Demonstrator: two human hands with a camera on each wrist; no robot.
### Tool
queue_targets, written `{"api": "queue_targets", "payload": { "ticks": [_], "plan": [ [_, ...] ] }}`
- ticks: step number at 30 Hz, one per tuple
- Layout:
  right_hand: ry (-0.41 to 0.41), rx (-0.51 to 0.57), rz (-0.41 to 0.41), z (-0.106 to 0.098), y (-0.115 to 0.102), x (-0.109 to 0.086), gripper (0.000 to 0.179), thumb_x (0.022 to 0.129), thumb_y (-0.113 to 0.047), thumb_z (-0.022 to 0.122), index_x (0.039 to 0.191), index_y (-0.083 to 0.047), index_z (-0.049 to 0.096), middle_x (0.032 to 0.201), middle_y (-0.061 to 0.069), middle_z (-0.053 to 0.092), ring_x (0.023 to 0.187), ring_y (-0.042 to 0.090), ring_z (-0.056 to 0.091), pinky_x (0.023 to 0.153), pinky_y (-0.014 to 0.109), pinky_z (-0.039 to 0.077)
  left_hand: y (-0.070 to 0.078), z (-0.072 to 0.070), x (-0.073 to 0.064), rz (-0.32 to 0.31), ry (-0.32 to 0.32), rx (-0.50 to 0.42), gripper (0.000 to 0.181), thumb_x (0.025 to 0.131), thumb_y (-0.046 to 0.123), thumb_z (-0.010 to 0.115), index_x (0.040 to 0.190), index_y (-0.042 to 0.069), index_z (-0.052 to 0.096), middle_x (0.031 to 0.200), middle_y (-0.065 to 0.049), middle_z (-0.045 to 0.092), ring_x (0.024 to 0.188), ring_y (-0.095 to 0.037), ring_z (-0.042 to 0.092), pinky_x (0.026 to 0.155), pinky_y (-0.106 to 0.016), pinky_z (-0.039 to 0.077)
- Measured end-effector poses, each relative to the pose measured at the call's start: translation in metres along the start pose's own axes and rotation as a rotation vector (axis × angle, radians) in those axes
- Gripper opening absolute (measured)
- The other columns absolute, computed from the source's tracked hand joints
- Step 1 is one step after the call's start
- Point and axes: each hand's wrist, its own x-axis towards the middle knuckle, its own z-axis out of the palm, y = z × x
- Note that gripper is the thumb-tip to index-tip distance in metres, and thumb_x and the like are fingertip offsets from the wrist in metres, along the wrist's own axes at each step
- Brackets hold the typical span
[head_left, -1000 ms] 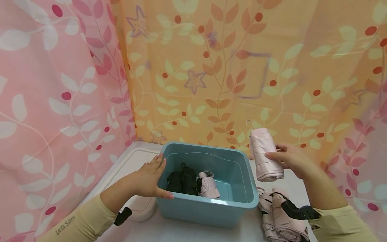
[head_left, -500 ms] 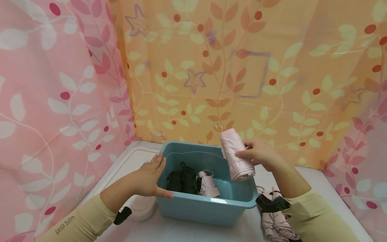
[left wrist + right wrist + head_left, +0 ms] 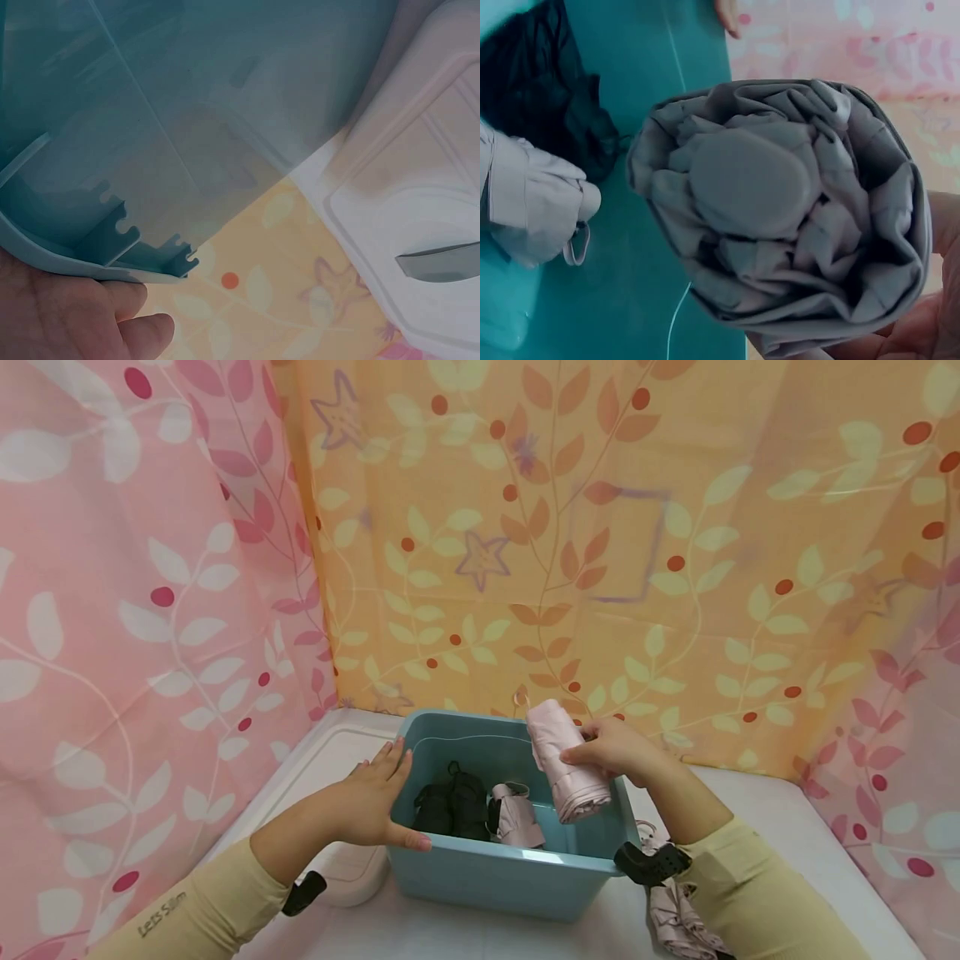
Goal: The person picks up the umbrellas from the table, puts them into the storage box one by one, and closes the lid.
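My right hand (image 3: 621, 750) grips a folded pale pink umbrella (image 3: 561, 770), thumb on its near side, holding it tilted above the right part of a blue plastic bin (image 3: 480, 850). The umbrella's rolled end and round handle (image 3: 754, 184) fill the right wrist view. My left hand (image 3: 366, 803) rests on the bin's left rim with its fingers straight and thumb along the front edge. Inside the bin, black folded umbrellas (image 3: 468, 806) lie at the left, with another pale pink umbrella (image 3: 517, 820) beside them.
More pale pink folded umbrellas (image 3: 677, 917) lie right of the bin, partly hidden by my right sleeve (image 3: 757, 885). A white lid (image 3: 348, 875) with a grey latch (image 3: 442, 262) lies left of the bin. Patterned cloth (image 3: 480, 527) hangs behind the white table (image 3: 757, 797).
My right hand has carried the pink umbrella leftward from beside the bin to over it, then slightly lower. My left hand has stayed on the rim.
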Motion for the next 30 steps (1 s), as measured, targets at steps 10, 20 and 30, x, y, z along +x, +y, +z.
{"api": "queue_targets", "payload": {
  "ticks": [10,20,30],
  "plan": [
    [-0.054,-0.117,0.036,0.003,0.006,0.004,0.022,0.075,-0.022,0.070,0.079,-0.001,0.064,0.067,0.006,0.056,0.056,0.016,0.053,0.051,0.027,0.047,0.002,-0.002,-0.002,0.008,-0.004,-0.016,0.126,0.061,0.084,0.048,0.145,0.000,0.008,0.152,-0.018,-0.004,0.138,-0.033,-0.006,0.105,-0.059,0.011],
    [-0.069,-0.183,0.068,0.013,0.007,0.015,0.019,0.073,-0.019,0.070,0.070,-0.003,0.062,0.060,0.003,0.052,0.050,0.014,0.050,0.047,0.027,0.045,-0.001,-0.003,-0.001,0.000,0.000,-0.007,0.127,0.060,0.084,0.047,0.145,0.000,0.008,0.151,-0.019,-0.005,0.138,-0.033,-0.006,0.105,-0.059,0.012],
    [-0.132,-0.208,0.084,0.014,0.006,0.029,0.019,0.073,-0.020,0.070,0.076,-0.002,0.063,0.067,0.006,0.056,0.055,0.016,0.055,0.050,0.028,0.049,0.001,-0.004,-0.002,0.008,-0.003,-0.006,0.126,0.060,0.084,0.047,0.145,-0.001,0.009,0.151,-0.019,-0.003,0.138,-0.034,-0.005,0.105,-0.059,0.012]
  ]
}}
